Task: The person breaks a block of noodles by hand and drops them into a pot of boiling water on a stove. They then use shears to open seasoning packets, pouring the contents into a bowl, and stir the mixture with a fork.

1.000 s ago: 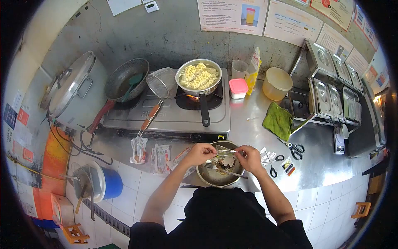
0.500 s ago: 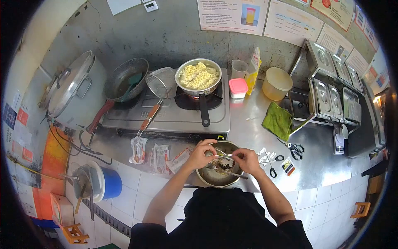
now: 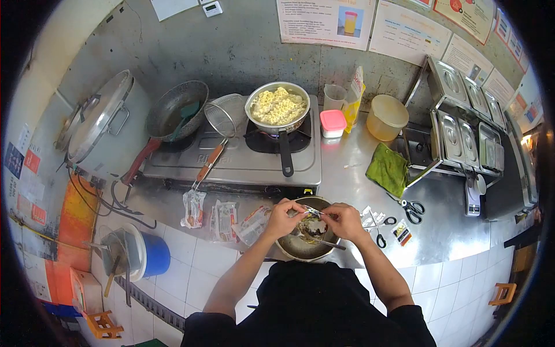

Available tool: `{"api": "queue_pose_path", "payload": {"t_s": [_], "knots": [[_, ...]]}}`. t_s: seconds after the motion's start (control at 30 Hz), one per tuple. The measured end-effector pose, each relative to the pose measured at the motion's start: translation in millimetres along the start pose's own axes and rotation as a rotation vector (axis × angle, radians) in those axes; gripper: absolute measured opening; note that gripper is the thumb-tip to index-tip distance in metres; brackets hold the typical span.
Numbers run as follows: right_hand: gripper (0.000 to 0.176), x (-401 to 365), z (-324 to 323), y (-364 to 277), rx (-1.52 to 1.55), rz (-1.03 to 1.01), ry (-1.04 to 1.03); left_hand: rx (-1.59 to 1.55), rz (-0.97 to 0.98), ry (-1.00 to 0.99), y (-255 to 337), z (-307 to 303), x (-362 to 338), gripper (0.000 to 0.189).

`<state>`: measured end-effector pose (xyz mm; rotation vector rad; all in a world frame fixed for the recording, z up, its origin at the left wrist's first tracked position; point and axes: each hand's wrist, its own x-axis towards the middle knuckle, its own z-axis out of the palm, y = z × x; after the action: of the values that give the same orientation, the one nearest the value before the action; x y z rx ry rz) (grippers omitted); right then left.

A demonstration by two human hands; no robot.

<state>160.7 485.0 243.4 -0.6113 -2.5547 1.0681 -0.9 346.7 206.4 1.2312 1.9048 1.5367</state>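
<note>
Both hands meet over a metal bowl (image 3: 300, 252) at the counter's front edge. My left hand (image 3: 283, 218) pinches one end of a small shiny sachet (image 3: 313, 210), and my right hand (image 3: 345, 222) pinches its other end. In the bowl lie dark sauce and pale seasoning (image 3: 314, 228), along with a metal utensil whose handle (image 3: 335, 245) points to the lower right. Just left of the bowl are several opened noodle wrappers (image 3: 223, 220). To its right, scissors (image 3: 413, 211) and a small unopened-looking packet (image 3: 401, 232) rest on the steel.
Behind the bowl, a pot of noodles (image 3: 277, 104) sits on the lit stove (image 3: 231, 165), its handle pointing toward me. A strainer (image 3: 219, 121) and wok (image 3: 176, 110) are left of it. A pink-lidded tub (image 3: 333, 122), green cloth (image 3: 387, 169) and lidded container (image 3: 386, 117) stand right.
My hands have shifted slightly, and the sachet between them now tilts differently above the bowl. The surrounding things stay in place.
</note>
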Motion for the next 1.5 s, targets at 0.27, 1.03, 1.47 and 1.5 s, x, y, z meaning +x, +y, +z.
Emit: {"api": "queue_pose_path", "payload": {"t_s": [0.27, 1.03, 1.47, 1.5], "knots": [[0.015, 6, -3, -6, -0.126, -0.088, -0.037, 0.031, 0.008, 0.008, 1, 1, -4, 0.011], [0.025, 6, -5, -1, -0.192, -0.144, -0.087, -0.016, -0.024, 0.098, -9, 5, -9, 0.011], [0.021, -7, 17, 24, 0.251, 0.183, -0.093, -0.086, -0.127, 0.219, -10, 10, -12, 0.013], [0.019, -8, 15, 20, 0.213, 0.216, -0.11, -0.086, -0.128, 0.218, -11, 10, -12, 0.013]]}}
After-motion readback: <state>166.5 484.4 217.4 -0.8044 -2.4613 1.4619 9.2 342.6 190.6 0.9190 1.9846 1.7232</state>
